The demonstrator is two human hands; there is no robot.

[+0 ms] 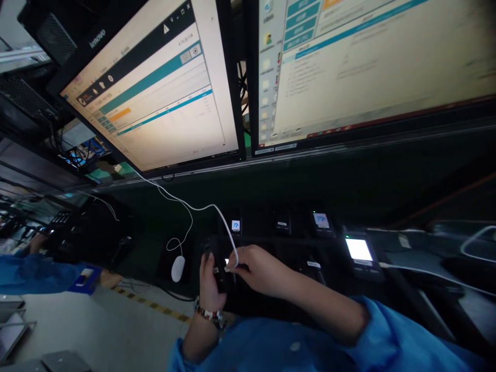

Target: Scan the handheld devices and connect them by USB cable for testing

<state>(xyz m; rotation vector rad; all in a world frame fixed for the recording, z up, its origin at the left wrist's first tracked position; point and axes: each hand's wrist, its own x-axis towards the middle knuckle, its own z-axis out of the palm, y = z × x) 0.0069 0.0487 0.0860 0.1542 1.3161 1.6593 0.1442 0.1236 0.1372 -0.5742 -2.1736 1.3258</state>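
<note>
My left hand (211, 284) is wrapped round a black handheld device (221, 279), held above the dark bench. With its fingers pinched, my right hand (256, 266) grips the end of a white cable (217, 209) at the side of that device. Whether the plug is inside the device cannot be made out. The cable runs up and left toward the monitor. To the left of my hands lies a white mouse (177, 268). Behind them, similar black devices sit in a row, among them one with a lit logo screen (321, 220).
Two monitors, a left one (170, 98) and a right one (349, 77), stand at the back. On the right, a device with a bright white screen (358, 250) has a white cable (434, 275) attached. A person in a blue sleeve (34, 274) is at the far left beside a blue tray (86, 281).
</note>
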